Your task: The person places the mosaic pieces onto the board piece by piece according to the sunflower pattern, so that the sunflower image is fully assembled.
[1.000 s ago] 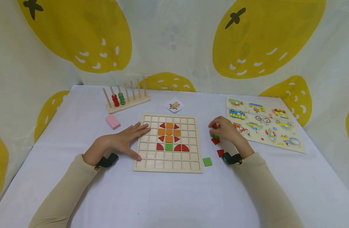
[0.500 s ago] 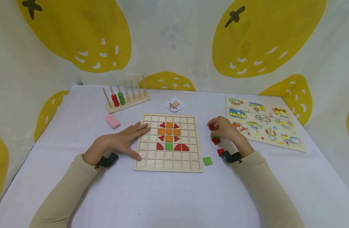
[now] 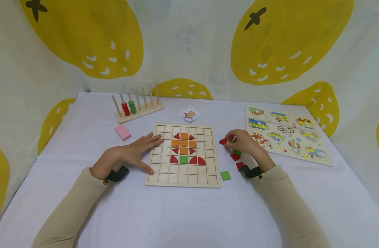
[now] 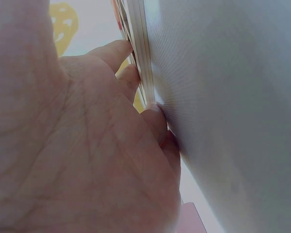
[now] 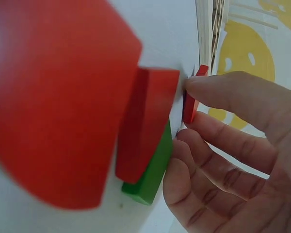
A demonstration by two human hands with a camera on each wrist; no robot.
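My left hand (image 3: 134, 151) lies spread over the left edge of a wooden grid board (image 3: 202, 179), fingertips and thumb on its rim. Set in the grid are orange squares around an orange circle (image 3: 183, 144), small red triangles, red quarter-circles and a green square (image 3: 183, 159). To the board's right, my right hand (image 3: 244, 142) pinches a red quarter-circle tile (image 3: 222, 141) between thumb and index finger, low over the table. The right wrist view shows that tile (image 5: 189, 107) edge-on, with another red tile (image 5: 153, 121) and a green tile (image 5: 153, 172) beside the curled other fingers.
Loose red tiles (image 3: 235, 157) and a green square tile (image 3: 225, 175) lie right of the board. A pattern card (image 3: 189, 113) lies behind it. A peg stand (image 3: 141, 113) and pink block (image 3: 122, 132) are at back left, a vehicle puzzle (image 3: 288, 136) at right.
My right hand has picked up the red quarter-circle tile from beside the other loose tiles and shifted it left, nearer the board. The left hand has stayed on the board's edge.
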